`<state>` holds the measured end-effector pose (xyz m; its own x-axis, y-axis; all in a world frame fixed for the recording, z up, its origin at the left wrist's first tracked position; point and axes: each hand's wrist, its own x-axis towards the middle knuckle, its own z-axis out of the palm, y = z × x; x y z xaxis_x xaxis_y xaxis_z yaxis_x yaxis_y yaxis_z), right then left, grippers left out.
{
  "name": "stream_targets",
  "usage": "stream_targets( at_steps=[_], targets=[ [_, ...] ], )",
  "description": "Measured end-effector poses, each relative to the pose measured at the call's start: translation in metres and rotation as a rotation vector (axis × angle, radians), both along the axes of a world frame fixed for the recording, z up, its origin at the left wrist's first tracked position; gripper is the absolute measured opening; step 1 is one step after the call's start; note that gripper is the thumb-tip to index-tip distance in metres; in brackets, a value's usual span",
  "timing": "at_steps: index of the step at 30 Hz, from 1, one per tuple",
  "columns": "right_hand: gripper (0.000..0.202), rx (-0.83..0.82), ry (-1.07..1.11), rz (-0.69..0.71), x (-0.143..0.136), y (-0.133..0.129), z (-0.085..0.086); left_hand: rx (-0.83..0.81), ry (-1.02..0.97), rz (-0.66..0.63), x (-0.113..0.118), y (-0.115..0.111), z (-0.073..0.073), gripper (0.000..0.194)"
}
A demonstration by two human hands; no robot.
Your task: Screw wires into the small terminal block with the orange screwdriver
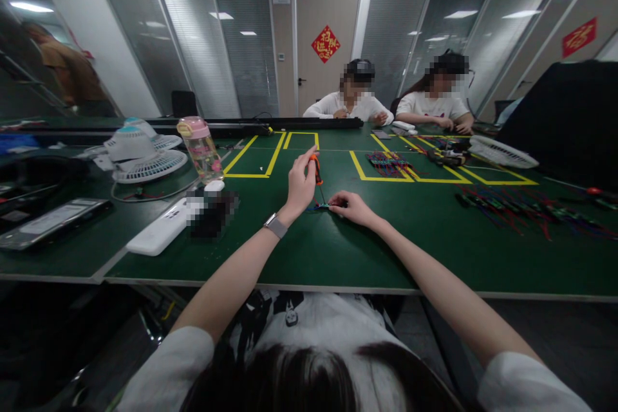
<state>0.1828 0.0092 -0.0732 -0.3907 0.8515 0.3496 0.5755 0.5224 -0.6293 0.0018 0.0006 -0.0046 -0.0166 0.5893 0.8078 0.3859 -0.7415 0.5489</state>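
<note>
My left hand is closed on the orange and black handle of a screwdriver, which stands nearly upright. Its thin shaft points down at a small green circuit board on the table; whether the tip touches is too small to tell. From the right, my right hand pinches the board's edge between thumb and fingers. Dark and coloured wires seem to come off the board, partly hidden by the hands.
The green table carries a white phone, a pink-lidded bottle and a white fan at left. Wired circuit boards lie at right, with another bundle inside yellow tape. Two people sit across the table.
</note>
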Motion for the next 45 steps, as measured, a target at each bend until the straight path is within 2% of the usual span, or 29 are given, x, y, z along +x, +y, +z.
stream_targets(
  at_steps=[4,6,12,15,19,22,26,33,38,45],
  targets=[
    [0.017,0.004,0.006,-0.001,0.0,-0.001,0.0,0.02,0.003,0.133,0.0,-0.003,0.0,0.024],
    [0.018,0.008,0.007,0.005,0.0,-0.001,0.001,0.002,0.015,0.149,0.0,-0.003,0.001,0.024],
    [0.018,0.019,-0.001,0.01,0.0,-0.004,0.004,-0.019,-0.001,-0.02,0.001,-0.002,0.001,0.036],
    [0.018,0.024,-0.01,0.008,-0.001,-0.003,0.003,0.016,0.023,-0.012,0.001,-0.002,0.002,0.031],
    [0.018,0.021,-0.001,0.005,0.0,-0.001,0.001,0.126,0.251,0.127,-0.004,-0.002,0.009,0.023],
    [0.018,0.022,0.003,0.001,0.0,-0.001,0.0,0.269,0.582,0.263,-0.009,-0.006,0.017,0.035],
    [0.018,0.02,0.008,0.0,-0.001,-0.002,0.0,0.37,0.777,0.298,-0.012,-0.011,0.022,0.04],
    [0.019,0.022,0.001,0.013,0.0,-0.001,0.001,0.443,0.798,0.329,-0.011,-0.015,0.019,0.037],
    [0.019,0.025,0.008,0.016,0.0,-0.001,0.001,0.449,0.794,0.313,-0.006,-0.018,0.019,0.043],
    [0.019,0.029,0.009,0.025,0.0,0.0,-0.001,0.455,0.824,0.352,-0.007,-0.019,0.018,0.034]
  ],
)
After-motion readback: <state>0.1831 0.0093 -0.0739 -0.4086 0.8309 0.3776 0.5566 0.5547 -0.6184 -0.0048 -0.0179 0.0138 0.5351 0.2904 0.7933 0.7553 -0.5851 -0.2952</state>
